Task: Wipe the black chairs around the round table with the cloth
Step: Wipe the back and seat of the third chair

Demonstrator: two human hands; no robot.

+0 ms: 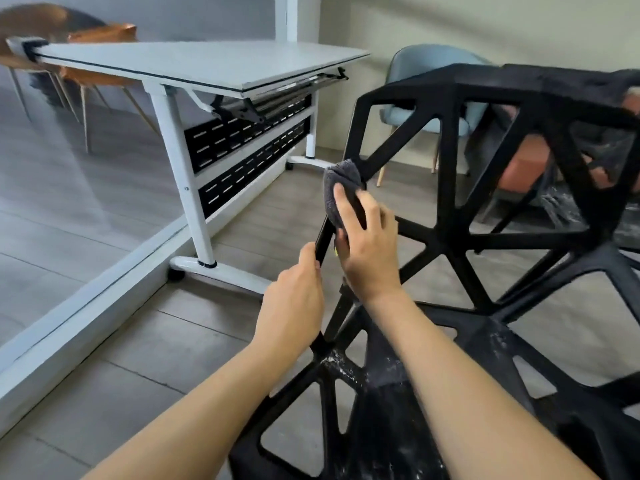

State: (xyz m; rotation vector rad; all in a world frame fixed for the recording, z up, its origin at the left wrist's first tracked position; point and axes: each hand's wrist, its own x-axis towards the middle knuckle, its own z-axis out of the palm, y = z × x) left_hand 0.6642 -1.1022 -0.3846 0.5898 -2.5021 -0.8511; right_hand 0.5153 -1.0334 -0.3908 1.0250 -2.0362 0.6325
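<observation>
A black plastic chair [450, 237] with an open web of struts fills the right and lower part of the head view, its seat speckled with white dust. My left hand [294, 303] grips the chair's left edge strut from below. Just above it, my right hand [367, 244] holds a grey cloth [339, 181] wrapped round the same strut, fingers curled over the cloth. The cloth covers the bend of the strut near the backrest's left side.
A white folding table [207, 64] with a black perforated panel stands to the left, beside a glass partition with a white base [86, 299]. A light blue chair [433, 64] and an orange stool [526, 168] sit behind the black chair. Wood-look floor lies between.
</observation>
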